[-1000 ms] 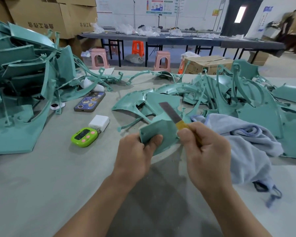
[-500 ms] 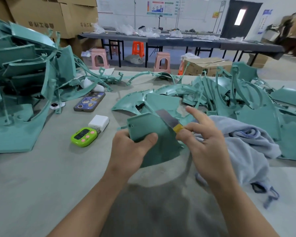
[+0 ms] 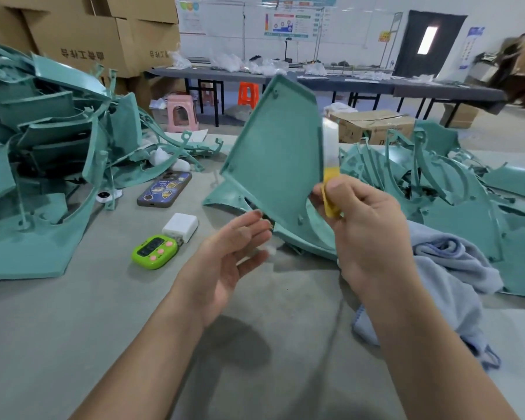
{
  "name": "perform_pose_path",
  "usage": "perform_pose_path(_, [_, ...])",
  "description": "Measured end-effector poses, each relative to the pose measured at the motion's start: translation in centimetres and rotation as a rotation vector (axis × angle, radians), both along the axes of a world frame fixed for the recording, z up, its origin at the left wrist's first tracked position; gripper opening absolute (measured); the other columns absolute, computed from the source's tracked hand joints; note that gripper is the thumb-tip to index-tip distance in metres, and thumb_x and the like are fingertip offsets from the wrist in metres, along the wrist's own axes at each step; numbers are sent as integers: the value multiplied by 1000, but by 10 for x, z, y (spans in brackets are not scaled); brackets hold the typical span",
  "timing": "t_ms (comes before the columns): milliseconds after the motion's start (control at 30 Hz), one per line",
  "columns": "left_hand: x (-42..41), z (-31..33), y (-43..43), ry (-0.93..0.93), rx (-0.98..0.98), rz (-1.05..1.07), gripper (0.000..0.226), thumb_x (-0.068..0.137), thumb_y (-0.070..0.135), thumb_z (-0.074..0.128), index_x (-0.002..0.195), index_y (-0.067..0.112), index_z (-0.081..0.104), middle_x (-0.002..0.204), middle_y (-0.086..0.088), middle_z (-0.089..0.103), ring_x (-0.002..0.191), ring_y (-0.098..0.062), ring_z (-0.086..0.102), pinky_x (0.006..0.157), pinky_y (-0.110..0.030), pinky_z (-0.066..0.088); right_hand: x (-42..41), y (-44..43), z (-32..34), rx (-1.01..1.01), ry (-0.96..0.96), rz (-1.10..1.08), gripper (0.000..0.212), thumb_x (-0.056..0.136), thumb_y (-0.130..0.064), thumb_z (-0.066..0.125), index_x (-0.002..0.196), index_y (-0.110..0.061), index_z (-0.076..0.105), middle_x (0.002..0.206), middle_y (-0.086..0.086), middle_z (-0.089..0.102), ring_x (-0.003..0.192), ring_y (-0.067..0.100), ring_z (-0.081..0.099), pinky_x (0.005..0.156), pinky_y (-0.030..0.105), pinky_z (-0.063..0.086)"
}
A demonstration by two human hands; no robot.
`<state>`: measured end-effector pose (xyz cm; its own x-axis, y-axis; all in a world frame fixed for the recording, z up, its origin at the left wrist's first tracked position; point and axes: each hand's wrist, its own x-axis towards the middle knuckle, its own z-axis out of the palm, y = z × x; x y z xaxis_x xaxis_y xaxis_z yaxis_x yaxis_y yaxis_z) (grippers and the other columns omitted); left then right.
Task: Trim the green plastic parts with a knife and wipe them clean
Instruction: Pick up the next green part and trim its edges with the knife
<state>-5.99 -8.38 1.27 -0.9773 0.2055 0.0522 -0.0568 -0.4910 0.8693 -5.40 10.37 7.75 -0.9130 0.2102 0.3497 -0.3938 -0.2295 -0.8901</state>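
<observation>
Just above left hand [image 3: 225, 253]: part [image 3: 276, 153] upright, off bench [image 3: 73, 313]. Left fingers [image 3: 252, 218] apart, straight, gripping nothing. Right hand [image 3: 367, 225] clamped on knife [image 3: 330, 165], blade along part's right edge. Part's support unclear: may tip, drop, or gouge on blade.

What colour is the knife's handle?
Yellow. The plastic knife handle, gripped by the right hand, shows best in the head view.

Bright, even indoor light w/ soft shadows on near worktop [image 3: 73, 328], knife [image 3: 330, 165] blade motion-blurred, far-right bg smeared, wide-angle bend at edges.
</observation>
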Motion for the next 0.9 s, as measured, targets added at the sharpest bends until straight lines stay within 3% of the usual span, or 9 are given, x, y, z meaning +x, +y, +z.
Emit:
perform_pose_path(100, [2, 1, 5, 72, -26, -76, 67, 80, 33, 73, 142, 14, 55, 139, -5, 63, 126, -16, 61, 93, -32, 56, -6, -16, 8, -185, -164, 46, 41, 96, -3, 64, 58, -14, 77, 69, 4, 70, 72, 15, 63, 80, 29, 57])
perform_pose_path(200, [6, 3, 15, 91, 96, 33, 42, 80, 27, 78, 121, 18, 73, 127, -6, 70, 112, -17, 68, 93, -37, 56, 0, -33, 4, 6, -197, 104, 33, 93, -2, 65, 63, -10, 76, 71, 10, 68, 70, 20, 59, 65, 29, 54])
perform_pose_path(300, [7, 10, 19, -34, 337, 263, 25, 85, 13, 65, 104, 19, 81, 113, -8, 76, 96, -18, 75, 77, -33, 61, 1, -43, -6, 106, -179, 62, 25, 92, -5, 68, 70, -7, 78, 86, 4, 75, 78, 20, 68, 72, 35, 57])
perform_pose_path(400, [3, 22, 7, -97, 394, 416, 25, 99, 9, 54, 117, 13, 70, 107, -7, 78, 90, -16, 76, 70, -29, 62, -5, -27, -16, 23, -242, -98, 27, 95, -13, 68, 71, -13, 81, 100, -4, 78, 94, 17, 72, 87, 41, 59])
perform_pose_path(567, [3, 48, -18, 113, 422, 515, 22, 98, 13, 58, 111, 17, 75, 115, -2, 76, 109, -19, 71, 85, -33, 60, 0, 12, -55, 26, -312, -254, 33, 97, -8, 58, 68, -9, 74, 66, 10, 65, 56, 14, 54, 49, 19, 44])
perform_pose_path(667, [3, 57, -23, 356, 63, 689, 12, 93, 22, 66, 92, 24, 78, 102, 9, 76, 92, -17, 70, 76, -30, 57, 0, 21, -68, 67, -332, -270, 39, 99, -10, 56, 64, -13, 72, 66, 12, 68, 52, 15, 52, 46, 24, 44])
perform_pose_path(767, [-2, 49, -17, 516, -605, 941, 32, 91, 39, 62, 64, 23, 58, 59, 23, 58, 56, 4, 50, 57, -24, 44, 0, 20, -69, 78, -290, -241, 36, 101, -13, 55, 69, -13, 70, 68, 14, 70, 49, 16, 51, 42, 25, 41])
perform_pose_path(867, [-3, 27, 3, 766, -1099, 850, 11, 91, 15, 64, 91, 25, 67, 72, 24, 62, 76, -3, 58, 67, -13, 36, 3, 18, -71, 103, -236, -244, 36, 102, -19, 55, 69, -18, 69, 66, 13, 69, 46, 14, 48, 39, 24, 36])
perform_pose_path(900, [-4, 15, 12, 833, -1175, 777, 30, 88, 5, 66, 108, 27, 72, 91, 19, 69, 87, -6, 59, 77, -15, 37, 3, 18, -71, 91, -223, -249, 36, 102, -19, 55, 69, -18, 69, 65, 13, 68, 46, 14, 47, 38, 25, 34])
